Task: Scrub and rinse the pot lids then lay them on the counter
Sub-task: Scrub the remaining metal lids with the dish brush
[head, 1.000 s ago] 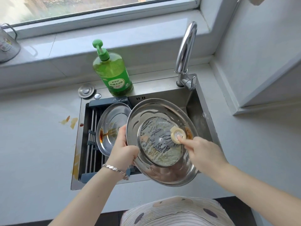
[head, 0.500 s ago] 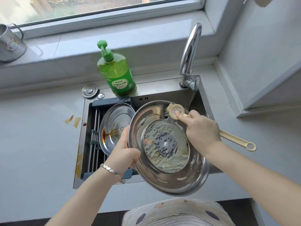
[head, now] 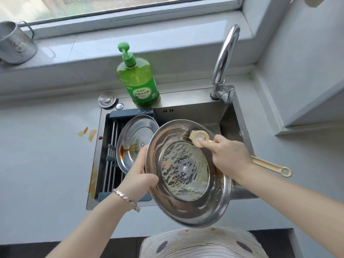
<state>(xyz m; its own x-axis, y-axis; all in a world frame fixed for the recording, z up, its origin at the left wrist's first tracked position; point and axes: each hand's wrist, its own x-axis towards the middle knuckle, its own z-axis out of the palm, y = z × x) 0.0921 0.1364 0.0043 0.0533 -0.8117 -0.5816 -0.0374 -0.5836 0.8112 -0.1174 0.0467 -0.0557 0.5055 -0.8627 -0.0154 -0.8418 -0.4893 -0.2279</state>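
My left hand (head: 139, 175) grips the left rim of a large steel pot lid (head: 186, 207) held tilted over the sink, its soapy glass centre facing me. With my right hand (head: 229, 157) I hold a cream long-handled dish brush (head: 199, 137), forefinger pressing its round head against the lid's upper inner rim. Its handle (head: 273, 167) sticks out to the right. A second steel lid (head: 135, 135) with brown sauce stains leans on the rack in the sink's left half.
A green dish-soap bottle (head: 138, 79) stands on the sink's back ledge, next to a round steel plug (head: 107, 99). The chrome tap (head: 223, 62) rises at the back right. Brown spills (head: 89, 134) mark the left counter. A metal mug (head: 14, 43) sits on the windowsill.
The brush head moved from the lid's glass centre up to its upper rim. The lid has shifted slightly toward me and to the right.
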